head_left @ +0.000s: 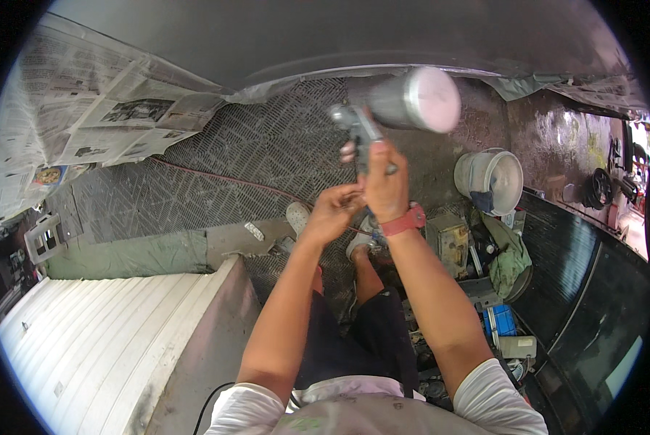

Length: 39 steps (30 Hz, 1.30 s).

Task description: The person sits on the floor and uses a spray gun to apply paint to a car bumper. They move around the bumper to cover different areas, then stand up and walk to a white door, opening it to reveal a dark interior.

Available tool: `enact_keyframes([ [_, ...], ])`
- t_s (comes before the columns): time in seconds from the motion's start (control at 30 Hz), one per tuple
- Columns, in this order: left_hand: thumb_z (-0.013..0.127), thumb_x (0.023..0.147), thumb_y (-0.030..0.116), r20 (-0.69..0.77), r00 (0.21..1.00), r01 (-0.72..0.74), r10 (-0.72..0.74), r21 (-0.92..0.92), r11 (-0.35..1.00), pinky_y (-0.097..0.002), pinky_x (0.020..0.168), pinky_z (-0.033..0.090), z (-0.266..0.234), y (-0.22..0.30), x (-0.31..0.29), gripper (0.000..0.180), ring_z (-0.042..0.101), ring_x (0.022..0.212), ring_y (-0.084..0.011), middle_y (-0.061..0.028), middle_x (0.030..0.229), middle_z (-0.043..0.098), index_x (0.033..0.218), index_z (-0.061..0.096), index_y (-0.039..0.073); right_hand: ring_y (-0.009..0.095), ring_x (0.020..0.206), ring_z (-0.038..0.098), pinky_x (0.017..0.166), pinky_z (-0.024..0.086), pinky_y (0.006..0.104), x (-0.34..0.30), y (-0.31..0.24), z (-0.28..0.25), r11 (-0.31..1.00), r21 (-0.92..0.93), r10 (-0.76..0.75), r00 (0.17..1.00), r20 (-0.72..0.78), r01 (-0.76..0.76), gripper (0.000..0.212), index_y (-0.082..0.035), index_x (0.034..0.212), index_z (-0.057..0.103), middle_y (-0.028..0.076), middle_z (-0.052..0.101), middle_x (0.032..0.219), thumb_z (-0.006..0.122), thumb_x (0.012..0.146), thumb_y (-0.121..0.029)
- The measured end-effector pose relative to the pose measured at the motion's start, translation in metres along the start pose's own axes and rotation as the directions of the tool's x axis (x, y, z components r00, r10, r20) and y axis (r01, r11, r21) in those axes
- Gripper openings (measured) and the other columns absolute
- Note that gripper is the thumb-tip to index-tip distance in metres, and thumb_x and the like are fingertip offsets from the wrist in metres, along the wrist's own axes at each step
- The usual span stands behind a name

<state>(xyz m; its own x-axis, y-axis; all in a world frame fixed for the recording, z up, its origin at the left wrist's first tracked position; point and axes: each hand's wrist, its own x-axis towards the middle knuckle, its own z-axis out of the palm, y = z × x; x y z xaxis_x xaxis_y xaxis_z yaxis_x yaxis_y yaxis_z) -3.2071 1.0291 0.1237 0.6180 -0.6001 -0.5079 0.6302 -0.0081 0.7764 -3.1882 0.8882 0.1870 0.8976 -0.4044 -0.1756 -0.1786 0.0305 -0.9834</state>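
My right hand [387,181], with a red band at the wrist, is wrapped round the handle of a metal spray gun [368,125]. The gun is slightly blurred and points away to the left. Its grey cup [390,101] tips to the right, showing a round whitish end. My left hand [336,210] is closed, thumb and fingertips pinched together at the lower end of the gun's handle. What lies between those fingertips is hidden. A thin reddish hose [231,179] crosses the floor toward my feet.
A large grey panel [325,36] spans the far side, with newspaper masking [129,109] at left. A white bucket [474,174], a metal box [448,243] and green cloth [512,261] stand at right. A white ribbed panel [114,341] fills the near left. Patterned matting [267,138] covers the floor.
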Motion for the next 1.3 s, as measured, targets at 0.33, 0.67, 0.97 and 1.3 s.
enact_keyframes([
  [0.33,0.072,0.097,0.006,0.206,0.967,0.111,-0.148,0.181,0.977,-0.0281,0.093,0.052,0.028,0.017,0.026,0.025,0.064,0.101,-0.0089,-0.0034,0.11,0.074,0.121,0.071,-0.004,0.013,0.071,0.059,0.058,0.05,0.0321,-0.031,0.038,-0.054,0.993,-0.093,0.031,0.917,-0.398,-0.074,0.051,-0.004,0.127,0.065,0.005,0.068,0.093,0.044,0.11,-0.047],
  [0.67,0.065,0.098,-0.005,-0.161,0.987,-0.022,0.015,-0.038,0.999,-0.029,0.097,0.053,-0.032,0.002,-0.045,0.03,0.067,0.108,-0.013,-0.0061,0.118,0.074,0.127,0.068,-0.004,0.022,0.086,0.076,0.077,0.058,0.0381,-0.004,-0.006,0.045,0.991,0.014,-0.134,0.955,0.264,0.136,0.053,-0.014,0.152,0.055,0.016,0.077,0.1,0.048,0.11,-0.044],
  [0.97,0.064,0.103,0.006,-0.065,0.998,-0.03,0.023,-0.107,0.994,-0.0321,0.109,0.046,-0.002,-0.006,-0.014,0.061,0.058,0.132,-0.017,-0.0129,0.144,0.062,0.159,0.041,0.004,0.01,0.086,0.068,0.059,0.049,0.0246,0.013,-0.007,-0.002,1.0,-0.019,0.004,0.998,0.066,-0.003,0.052,-0.012,0.146,0.06,0.004,0.074,0.099,0.041,0.111,-0.046],
  [1.3,0.06,0.093,0.07,-0.143,0.821,0.434,-0.552,0.785,0.443,-0.0508,0.123,0.03,-0.017,-0.126,-0.183,0.086,0.036,0.151,-0.0437,-0.0219,0.163,0.039,0.157,0.046,0.014,0.018,0.067,0.067,0.051,0.048,0.0299,0.043,-0.01,-0.182,0.983,-0.167,0.002,0.918,-0.396,-0.074,0.071,0.001,0.103,0.069,0.01,0.074,0.088,0.029,0.112,-0.057],
])
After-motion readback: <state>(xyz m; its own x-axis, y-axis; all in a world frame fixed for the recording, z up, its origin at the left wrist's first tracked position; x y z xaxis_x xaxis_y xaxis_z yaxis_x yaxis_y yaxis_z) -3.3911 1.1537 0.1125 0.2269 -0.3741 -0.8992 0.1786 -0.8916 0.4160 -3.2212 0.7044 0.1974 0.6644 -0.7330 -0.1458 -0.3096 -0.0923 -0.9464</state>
